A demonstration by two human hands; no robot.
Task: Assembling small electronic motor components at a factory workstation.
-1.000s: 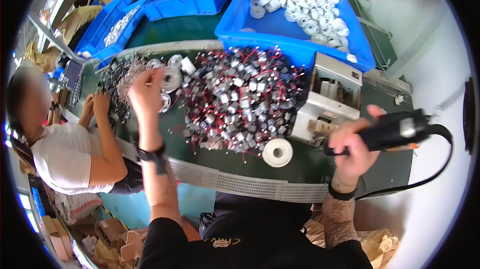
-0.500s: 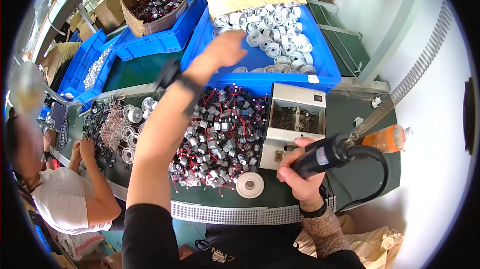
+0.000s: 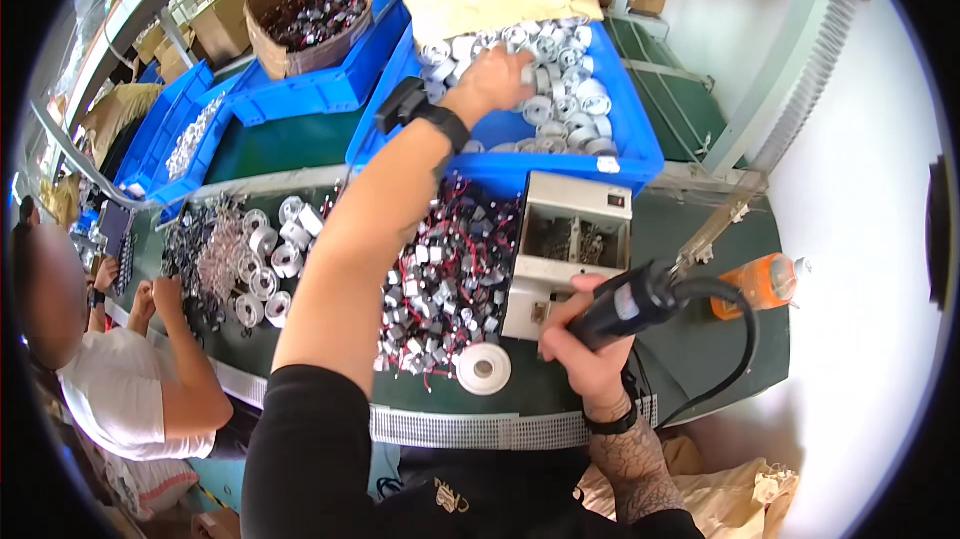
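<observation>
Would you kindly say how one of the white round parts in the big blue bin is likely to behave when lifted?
The white round parts look like rigid, hollow cups, so one would probably keep its shape. Its curved wall may let it roll. Loosely heaped near the left hand, neighbours might shift.

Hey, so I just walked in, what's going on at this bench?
A person has their left hand in among the white round parts in a blue bin, while their right hand grips a black corded tool. Small parts with red wires are heaped on the bench, with a white disc at the pile's near edge. At left, a co-worker holds both hands close together.
</observation>
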